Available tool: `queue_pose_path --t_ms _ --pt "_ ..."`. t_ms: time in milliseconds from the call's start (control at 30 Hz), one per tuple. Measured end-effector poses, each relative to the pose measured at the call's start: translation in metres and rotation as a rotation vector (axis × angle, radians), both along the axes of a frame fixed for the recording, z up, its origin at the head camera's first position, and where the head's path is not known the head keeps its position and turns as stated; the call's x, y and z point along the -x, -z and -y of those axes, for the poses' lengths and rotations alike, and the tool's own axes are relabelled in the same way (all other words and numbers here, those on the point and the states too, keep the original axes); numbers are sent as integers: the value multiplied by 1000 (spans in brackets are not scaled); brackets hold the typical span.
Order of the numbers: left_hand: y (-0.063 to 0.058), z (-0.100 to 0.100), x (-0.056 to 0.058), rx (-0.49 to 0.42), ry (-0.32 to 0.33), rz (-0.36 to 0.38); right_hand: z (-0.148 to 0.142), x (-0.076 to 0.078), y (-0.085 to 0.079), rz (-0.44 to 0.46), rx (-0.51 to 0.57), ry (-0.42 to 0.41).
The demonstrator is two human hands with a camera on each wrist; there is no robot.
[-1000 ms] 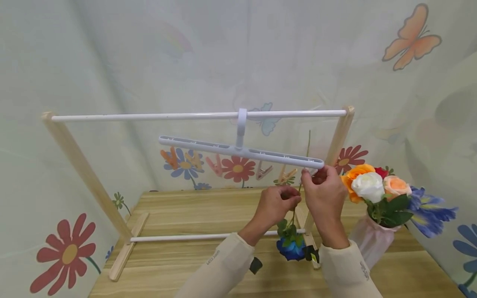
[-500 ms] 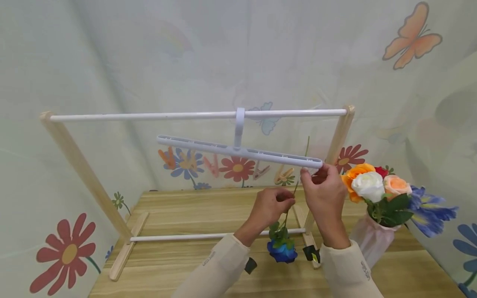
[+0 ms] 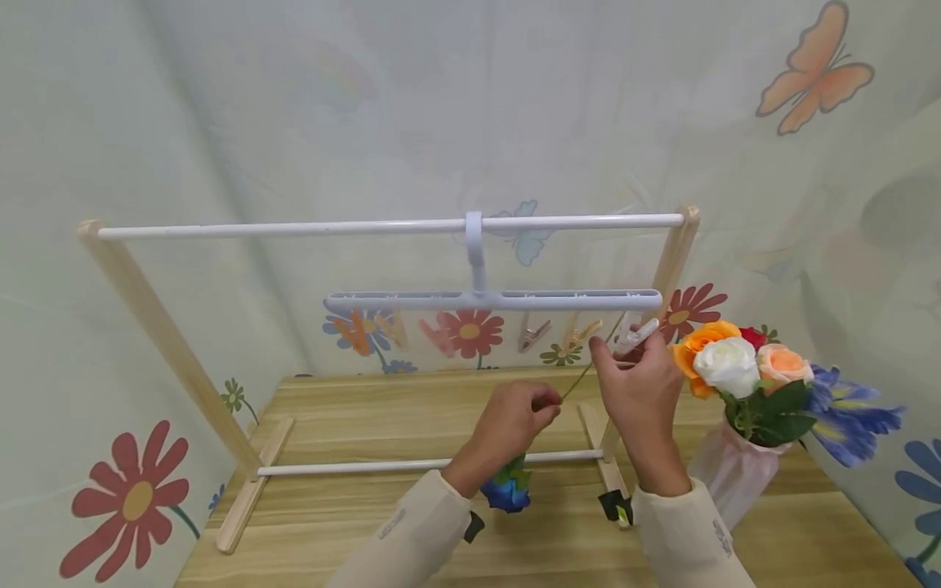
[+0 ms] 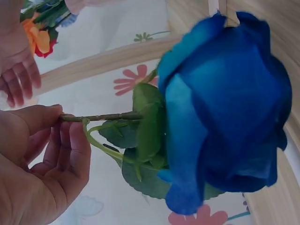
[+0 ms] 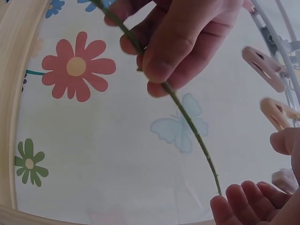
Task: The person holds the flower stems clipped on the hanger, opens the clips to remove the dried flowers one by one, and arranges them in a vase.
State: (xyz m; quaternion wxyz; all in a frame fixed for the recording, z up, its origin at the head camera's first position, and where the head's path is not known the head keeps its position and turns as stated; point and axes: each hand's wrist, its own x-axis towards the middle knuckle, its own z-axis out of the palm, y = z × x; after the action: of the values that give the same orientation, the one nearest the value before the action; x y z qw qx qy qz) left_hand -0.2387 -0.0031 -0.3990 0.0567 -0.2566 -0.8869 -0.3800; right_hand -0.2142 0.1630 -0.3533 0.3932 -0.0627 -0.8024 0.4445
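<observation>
My left hand (image 3: 510, 425) pinches the green stem (image 4: 101, 117) of an artificial blue rose (image 4: 225, 103) between thumb and fingers. The bloom hangs lower left, partly behind that hand in the head view. Up and to the right runs the stem's bare end, reaching close to a white clothespin (image 3: 634, 335) under the right end of the pale hanger (image 3: 412, 300). Around this clothespin my right hand (image 3: 639, 392) lies with thumb and fingers apart, loosely bent. In the right wrist view, the stem tip is right by the right hand's fingertips (image 5: 236, 199).
Several other clothespins (image 3: 577, 333) dangle along the hanger, which hooks over the white rod (image 3: 294, 229) of a wooden rack (image 3: 165, 343). At right stands a pinkish vase (image 3: 735, 474) with artificial flowers (image 3: 724, 367). The rack's lower bar (image 3: 353, 468) crosses above the wooden table (image 3: 367, 408).
The hanger has swung from tilted down at the right to level. My left hand has moved left and down with the rose, its stem now more slanted. My right fingers have loosened from the clothespin.
</observation>
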Motion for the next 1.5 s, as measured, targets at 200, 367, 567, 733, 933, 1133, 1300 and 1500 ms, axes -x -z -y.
queue_pose_path --t_ms 200,367,567,733,933,1133,1300,1500 --pt "-2 15 -5 30 -15 -56 4 -2 4 48 -43 -47" --pt "-4 24 -9 105 -40 -183 6 -4 9 85 -106 -57" --pt "-4 31 -14 231 -101 -350 9 -9 19 154 -208 -79" --pt "-4 36 -20 318 -159 -457 13 -12 31 92 -389 -156" --pt "-4 41 -24 447 -187 -549 14 -7 46 -135 -714 -231" --pt "-6 43 -27 548 -188 -603 19 -9 52 -205 -888 -228" --pt "-8 39 -32 622 -178 -634 26 -9 57 -213 -952 -275" --pt "-9 35 -35 638 -159 -568 34 -14 61 -164 -910 -267"
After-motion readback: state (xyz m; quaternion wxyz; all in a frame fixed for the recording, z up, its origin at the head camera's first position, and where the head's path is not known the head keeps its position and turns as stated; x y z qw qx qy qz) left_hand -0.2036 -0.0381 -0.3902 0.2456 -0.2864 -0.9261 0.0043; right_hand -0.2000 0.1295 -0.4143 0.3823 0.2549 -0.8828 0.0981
